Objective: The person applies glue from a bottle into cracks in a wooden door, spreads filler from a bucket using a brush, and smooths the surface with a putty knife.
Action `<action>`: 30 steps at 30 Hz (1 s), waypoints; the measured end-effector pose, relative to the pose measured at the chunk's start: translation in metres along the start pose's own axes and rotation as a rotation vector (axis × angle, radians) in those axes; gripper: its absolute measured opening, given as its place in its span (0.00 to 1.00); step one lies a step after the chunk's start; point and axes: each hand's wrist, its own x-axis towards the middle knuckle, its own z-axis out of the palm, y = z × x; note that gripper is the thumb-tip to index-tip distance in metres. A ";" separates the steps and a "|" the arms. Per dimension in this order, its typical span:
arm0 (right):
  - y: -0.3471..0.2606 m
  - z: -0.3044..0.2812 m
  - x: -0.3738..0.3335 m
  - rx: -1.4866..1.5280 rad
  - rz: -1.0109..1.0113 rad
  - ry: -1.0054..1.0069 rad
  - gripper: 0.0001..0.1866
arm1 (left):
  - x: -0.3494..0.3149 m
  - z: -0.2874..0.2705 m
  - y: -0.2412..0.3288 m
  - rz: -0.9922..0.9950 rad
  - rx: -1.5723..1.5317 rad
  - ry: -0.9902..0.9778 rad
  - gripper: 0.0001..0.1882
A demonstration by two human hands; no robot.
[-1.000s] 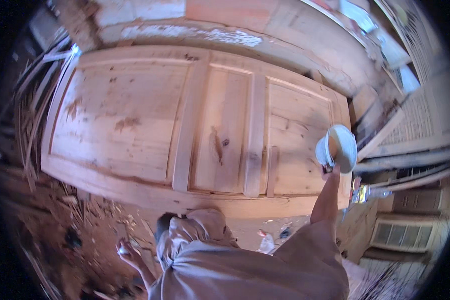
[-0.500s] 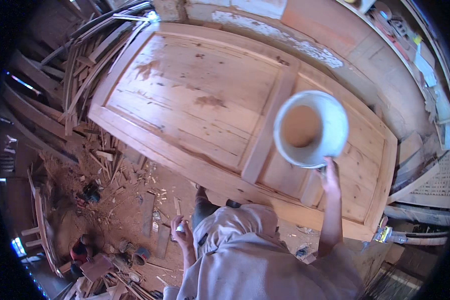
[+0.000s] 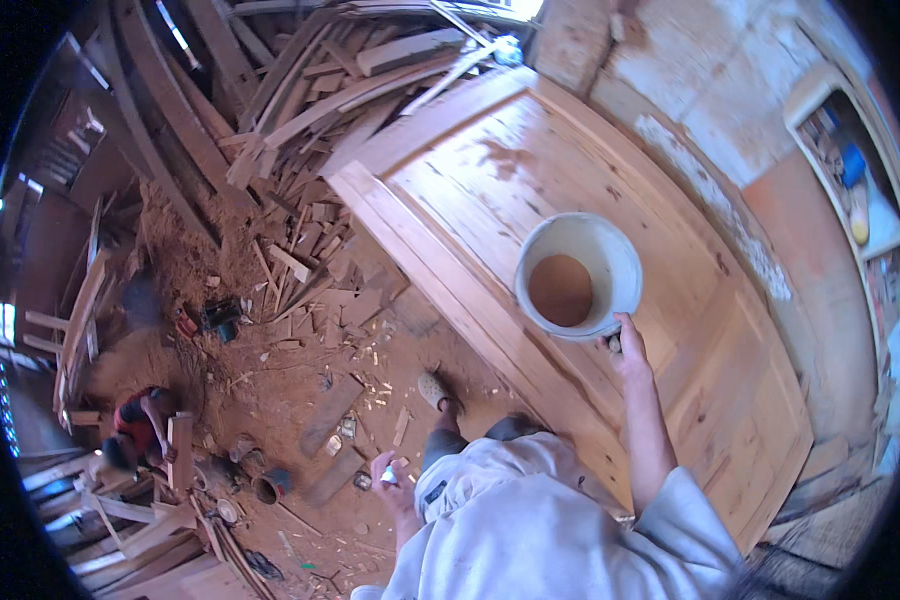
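My right hand (image 3: 628, 345) grips a white bucket (image 3: 620, 268) at its near rim. Brown matter (image 3: 560, 290), liquid or powder I cannot tell, covers the bucket's bottom. The bucket is tilted so that its mouth shows, and it is above a large panelled wooden door (image 3: 460, 180) lying flat. Dark stains mark the door's far panel. Low beside my body, my left hand (image 3: 400, 497) is closed around a small white object (image 3: 389, 474), mostly hidden by the fingers.
Scrap wood (image 3: 310, 110) is heaped beyond the door's far left end. Offcuts and shavings litter the dirt floor (image 3: 260, 400). At the lower left another person (image 3: 140, 425) bends over a board (image 3: 179, 450). A wall shelf (image 3: 850, 165) holds small items on the right.
My view has turned, bringing more of the left floor and wood heap into sight. The bucket, still in my right hand, is now nearer the door's left edge. My sandalled foot shows more.
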 end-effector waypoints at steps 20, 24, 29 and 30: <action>-0.095 0.119 0.138 0.511 -0.118 0.144 0.09 | 0.278 0.000 -0.042 0.017 0.015 -0.084 0.20; -0.093 0.140 0.159 0.498 -0.155 0.226 0.08 | 0.303 0.025 -0.019 -0.044 -0.013 -0.103 0.21; -0.068 0.154 0.139 0.445 -0.157 0.309 0.09 | 0.340 0.053 -0.004 -0.069 -0.035 -0.190 0.20; -0.063 0.150 0.132 0.418 -0.145 0.252 0.11 | 0.348 0.060 -0.004 -0.066 -0.042 -0.203 0.20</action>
